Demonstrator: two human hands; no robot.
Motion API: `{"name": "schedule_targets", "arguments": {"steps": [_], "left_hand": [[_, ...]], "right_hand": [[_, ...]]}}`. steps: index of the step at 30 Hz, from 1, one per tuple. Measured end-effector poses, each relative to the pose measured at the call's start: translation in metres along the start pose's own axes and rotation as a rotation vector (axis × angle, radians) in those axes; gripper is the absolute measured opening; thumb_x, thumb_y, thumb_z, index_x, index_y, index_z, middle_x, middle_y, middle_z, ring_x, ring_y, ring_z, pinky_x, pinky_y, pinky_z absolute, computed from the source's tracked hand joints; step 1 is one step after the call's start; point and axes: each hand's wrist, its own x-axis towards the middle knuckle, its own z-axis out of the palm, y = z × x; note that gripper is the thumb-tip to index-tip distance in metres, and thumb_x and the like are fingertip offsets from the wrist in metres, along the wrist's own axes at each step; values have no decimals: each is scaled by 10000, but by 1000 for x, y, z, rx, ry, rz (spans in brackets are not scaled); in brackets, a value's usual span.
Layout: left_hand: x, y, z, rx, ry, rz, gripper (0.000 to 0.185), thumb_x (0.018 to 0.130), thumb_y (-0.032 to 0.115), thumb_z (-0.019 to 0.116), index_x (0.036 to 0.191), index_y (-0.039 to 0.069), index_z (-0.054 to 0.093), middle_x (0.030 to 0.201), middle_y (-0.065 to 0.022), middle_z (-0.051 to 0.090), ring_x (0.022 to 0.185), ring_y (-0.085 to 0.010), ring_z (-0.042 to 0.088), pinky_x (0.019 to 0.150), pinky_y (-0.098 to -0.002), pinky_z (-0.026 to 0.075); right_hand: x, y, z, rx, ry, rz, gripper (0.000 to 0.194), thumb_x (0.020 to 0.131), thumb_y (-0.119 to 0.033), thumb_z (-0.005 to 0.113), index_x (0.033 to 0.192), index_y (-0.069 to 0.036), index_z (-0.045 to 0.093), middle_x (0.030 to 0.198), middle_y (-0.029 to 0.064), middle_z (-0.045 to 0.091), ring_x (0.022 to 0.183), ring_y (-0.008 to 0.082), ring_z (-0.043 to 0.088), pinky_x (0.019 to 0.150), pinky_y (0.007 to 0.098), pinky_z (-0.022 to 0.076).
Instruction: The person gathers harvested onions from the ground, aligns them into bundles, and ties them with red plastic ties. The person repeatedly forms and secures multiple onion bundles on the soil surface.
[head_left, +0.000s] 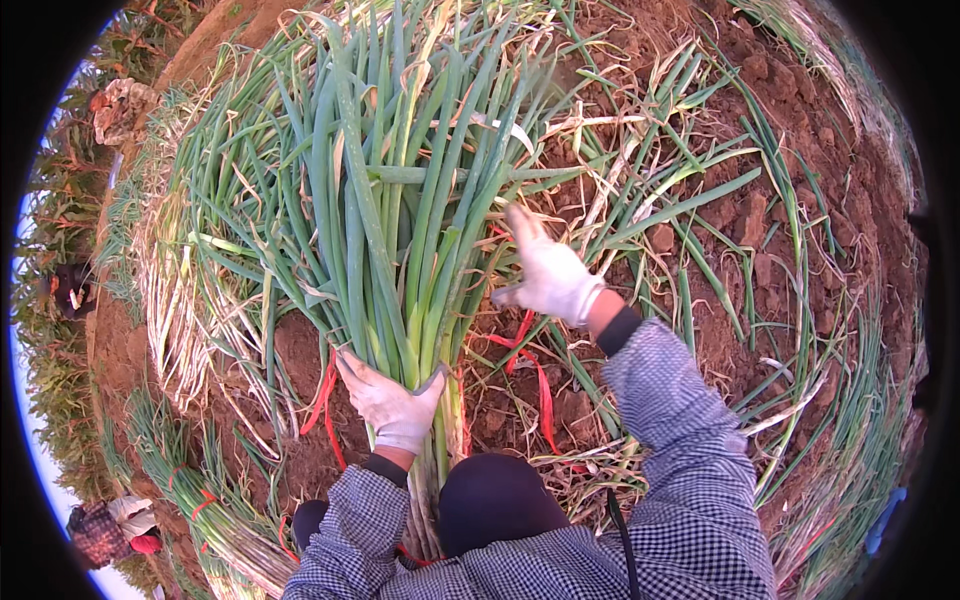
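A thick bundle of green onions (390, 247) lies in front of me, its leaves fanning away and its pale stalks running down beside my dark-clad knee (499, 495). My left hand (394, 405), in a white glove, clasps the bundle from above where green turns to white, thumb and fingers spread across it. To the right of the leaves, my gloved right hand (551, 274) is held with fingers apart and nothing in them. Red plastic ribbon (544, 401) trails over the soil below that hand. More red ribbon (326, 401) shows left of the bundle; whether the pieces join underneath is hidden.
Loose green onions (169, 322) are heaped on the left. A bundle tied with red ribbon (232, 525) lies lower left. Torn leaves (675, 195) litter the brown soil (780, 195) on the right. Other people (120, 112) are along the far left edge.
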Motion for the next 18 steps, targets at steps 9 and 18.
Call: {"name": "schedule_targets", "arguments": {"steps": [9, 18], "left_hand": [[-2, -8, 3, 31, 48, 44, 1402, 577, 574, 853, 1503, -95, 41, 1523, -319, 174, 1351, -478, 315, 1099, -515, 325], [1, -4, 8, 23, 60, 55, 1319, 601, 547, 844, 1501, -57, 90, 1490, -312, 222, 1310, -490, 350, 1072, -544, 331]], "right_hand": [[26, -34, 88, -27, 47, 96, 268, 817, -143, 605, 1000, 47, 553, 742, 243, 674, 720, 377, 697, 655, 469, 563], [210, 24, -133, -497, 216, 347, 398, 833, -256, 728, 1222, -208, 662, 1093, 16, 710, 948, 193, 693, 789, 315, 581]]}}
